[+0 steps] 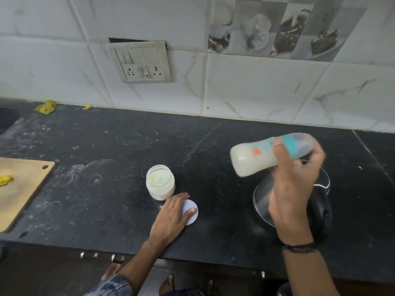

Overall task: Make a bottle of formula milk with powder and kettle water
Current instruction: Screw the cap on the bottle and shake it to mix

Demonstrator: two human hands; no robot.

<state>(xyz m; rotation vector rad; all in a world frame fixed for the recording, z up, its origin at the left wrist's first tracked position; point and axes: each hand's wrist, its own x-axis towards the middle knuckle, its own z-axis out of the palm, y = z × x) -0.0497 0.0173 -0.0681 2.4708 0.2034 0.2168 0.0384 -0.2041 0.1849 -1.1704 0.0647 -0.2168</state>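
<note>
Spanning the whole view, the black tabletop (pixel 106 146) runs along a tiled wall, dusted w/ white smears. Wooden cutting board (pixel 21 189) lies at the far left edge, a yellow scrap on it. Steel kettle (pixel 263 199) w/ black handle stands on the right, partly hidden by the right hand (pixel 295 180) above it. That hand's fingers are curled round the capped end of the bottle (pixel 256 157), thumb across the front. Bottle is tipped nearly level, base pointing left, holding milky white liquid, blurred, clear of the tabletop. Left hand (pixel 171 214) lies flat at front-centre, fingers straight & relaxed. Powder jar (pixel 160 182) stands open & upright just beyond its fingertips, white powder in the btm. Round white lid (pixel 192 214) lies flat on the tabletop under those fingers, just beside the jar. Pale green scoop (pixel 160 179) sits inside the jar.
</note>
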